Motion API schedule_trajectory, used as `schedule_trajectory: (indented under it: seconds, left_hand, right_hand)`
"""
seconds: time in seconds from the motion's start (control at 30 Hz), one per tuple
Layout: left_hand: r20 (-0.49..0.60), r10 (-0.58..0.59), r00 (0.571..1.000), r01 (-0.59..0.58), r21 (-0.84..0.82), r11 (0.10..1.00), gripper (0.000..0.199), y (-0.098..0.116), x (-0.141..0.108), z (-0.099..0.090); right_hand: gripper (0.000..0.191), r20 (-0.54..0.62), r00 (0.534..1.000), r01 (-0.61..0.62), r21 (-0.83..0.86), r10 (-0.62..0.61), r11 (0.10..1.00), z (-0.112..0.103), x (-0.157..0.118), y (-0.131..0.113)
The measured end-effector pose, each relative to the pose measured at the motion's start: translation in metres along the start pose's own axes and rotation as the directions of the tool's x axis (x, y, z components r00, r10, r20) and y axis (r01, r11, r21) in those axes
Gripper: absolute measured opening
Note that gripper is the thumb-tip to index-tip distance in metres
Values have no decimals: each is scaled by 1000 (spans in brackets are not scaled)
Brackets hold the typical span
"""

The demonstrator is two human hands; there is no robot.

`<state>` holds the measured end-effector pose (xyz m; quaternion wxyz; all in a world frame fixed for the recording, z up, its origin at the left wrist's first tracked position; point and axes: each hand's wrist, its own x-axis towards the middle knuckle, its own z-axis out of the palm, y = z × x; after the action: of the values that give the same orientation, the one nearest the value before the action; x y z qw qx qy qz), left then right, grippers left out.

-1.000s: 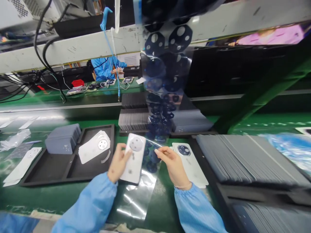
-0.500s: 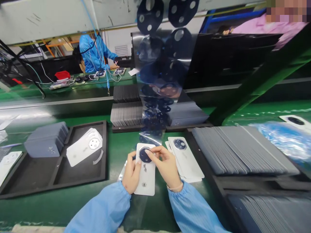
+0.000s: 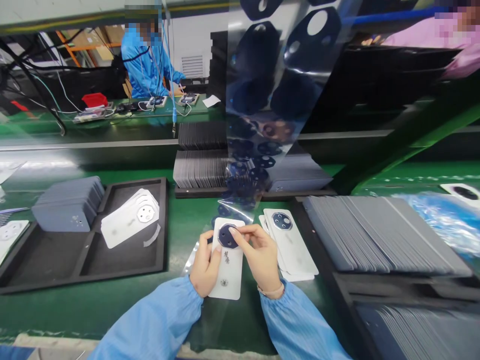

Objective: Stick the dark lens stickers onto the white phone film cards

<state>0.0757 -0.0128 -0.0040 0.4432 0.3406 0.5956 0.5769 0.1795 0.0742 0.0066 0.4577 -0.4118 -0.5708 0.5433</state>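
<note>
My left hand is closed round the left edge of a white phone back cover with dark characters printed on it. A dark blue camera sticker with small round holes lies at the cover's top end. Thumb and fingers of my right hand pinch at the sticker's right edge. Just behind the cover hangs a clear film strip bearing several dark sticker shapes. To the right of my right hand lie a few white covers, the top one with a dark camera sticker.
At left, a black tray holds white covers and a grey-blue stack. Dense grey panels fill a tray at right. Rows of thin panels stand behind. A co-worker in blue sits across the bench.
The view has shifted a little, so the hanging strip appears larger and further right. Both hands keep their hold on the cover and sticker, with hardly any movement.
</note>
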Motion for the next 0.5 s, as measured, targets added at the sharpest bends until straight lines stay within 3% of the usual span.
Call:
schedule_trajectory:
  seconds: [0.5]
  left_hand:
    - [4,11,1000,-11,-12,1000,42,-1,-1,0]
  right_hand:
    - [13,-10,999,46,15,-45,999,1,-1,2]
